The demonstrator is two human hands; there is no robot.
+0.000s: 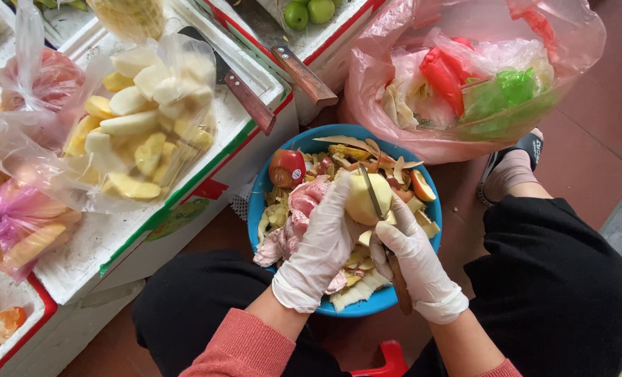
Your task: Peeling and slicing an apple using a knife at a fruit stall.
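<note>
Left hand (321, 244) fingers clasping peeled apple (366, 199), right hand (415, 258) fingers gripping knife (375, 195) against it

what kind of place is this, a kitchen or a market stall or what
Likely a fruit seller's stall at floor level, not a kitchen. White foam boxes hold bagged cut fruit, and gloved hands peel fruit with a knife over a blue basin of peelings.
</note>
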